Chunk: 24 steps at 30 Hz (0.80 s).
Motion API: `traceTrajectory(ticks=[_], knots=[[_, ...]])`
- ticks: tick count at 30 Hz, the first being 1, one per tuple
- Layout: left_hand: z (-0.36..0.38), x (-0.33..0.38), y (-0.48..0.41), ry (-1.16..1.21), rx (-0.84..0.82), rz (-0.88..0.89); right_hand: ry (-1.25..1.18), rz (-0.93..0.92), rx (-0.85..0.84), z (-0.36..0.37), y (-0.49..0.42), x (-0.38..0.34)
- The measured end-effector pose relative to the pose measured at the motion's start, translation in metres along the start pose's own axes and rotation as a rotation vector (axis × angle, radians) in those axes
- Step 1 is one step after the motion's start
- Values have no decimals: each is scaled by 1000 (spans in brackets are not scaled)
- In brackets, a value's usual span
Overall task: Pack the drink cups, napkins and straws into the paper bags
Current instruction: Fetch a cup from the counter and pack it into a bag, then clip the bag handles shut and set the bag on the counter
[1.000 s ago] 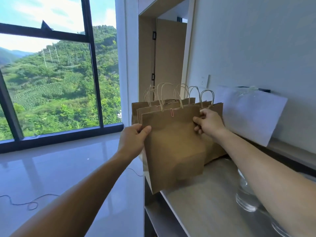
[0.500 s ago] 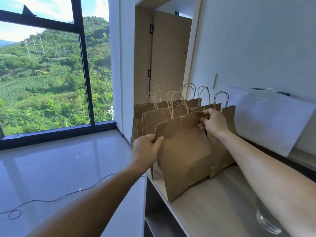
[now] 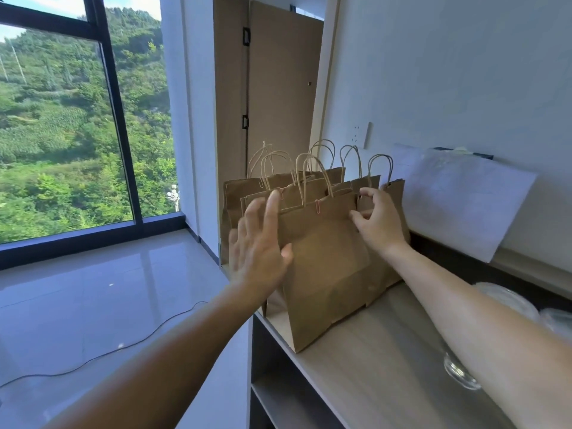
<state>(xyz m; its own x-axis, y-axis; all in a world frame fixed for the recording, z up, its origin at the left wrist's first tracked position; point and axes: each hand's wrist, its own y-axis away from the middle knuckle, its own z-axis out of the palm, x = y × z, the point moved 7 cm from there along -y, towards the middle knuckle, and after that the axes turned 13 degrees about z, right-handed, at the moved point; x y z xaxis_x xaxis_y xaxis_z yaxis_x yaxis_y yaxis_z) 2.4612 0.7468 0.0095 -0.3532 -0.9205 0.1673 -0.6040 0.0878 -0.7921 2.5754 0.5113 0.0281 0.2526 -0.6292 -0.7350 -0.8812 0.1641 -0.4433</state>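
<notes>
At the tabletop's (image 3: pixel 387 351) far left end, against the wall, brown paper bags (image 3: pixel 235 199) are stood upright in a cluster. About six are counted by their handles, though overlap hides the exact number. The front bag (image 3: pixel 325 267), nearest the left edge, is gripped at its upper right corner by the curled fingers of the right hand (image 3: pixel 376 218). The left hand (image 3: pixel 260 243) is held open, fingers spread, just beside the bag. One bag is judged to be singled out for packing, so its mouth must be opened next. At least two clear drink cups (image 3: pixel 458 371) are seen at the right edge. No napkins or straws are shown.
</notes>
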Motion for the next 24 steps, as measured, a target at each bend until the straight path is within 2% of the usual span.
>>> traceTrajectory(ticks=[3, 7, 9, 12, 20, 24], knots=[[6, 31, -6, -366, -99, 310, 90, -11, -22, -2, 22, 9], [40, 54, 1, -469, -333, 461, 277, 85, -188, -5, 55, 32], [56, 69, 6, -440, -434, 497, 383, 124, -242, -15, 74, 45], [76, 102, 11, -307, -499, 513, 476, 177, -237, -47, 100, 59], [79, 247, 27, -5, -550, 607, 586, 343, 12, -204, 173, 90], [66, 342, 46, 118, -552, 682, 629, 424, 63, -290, 236, 112]])
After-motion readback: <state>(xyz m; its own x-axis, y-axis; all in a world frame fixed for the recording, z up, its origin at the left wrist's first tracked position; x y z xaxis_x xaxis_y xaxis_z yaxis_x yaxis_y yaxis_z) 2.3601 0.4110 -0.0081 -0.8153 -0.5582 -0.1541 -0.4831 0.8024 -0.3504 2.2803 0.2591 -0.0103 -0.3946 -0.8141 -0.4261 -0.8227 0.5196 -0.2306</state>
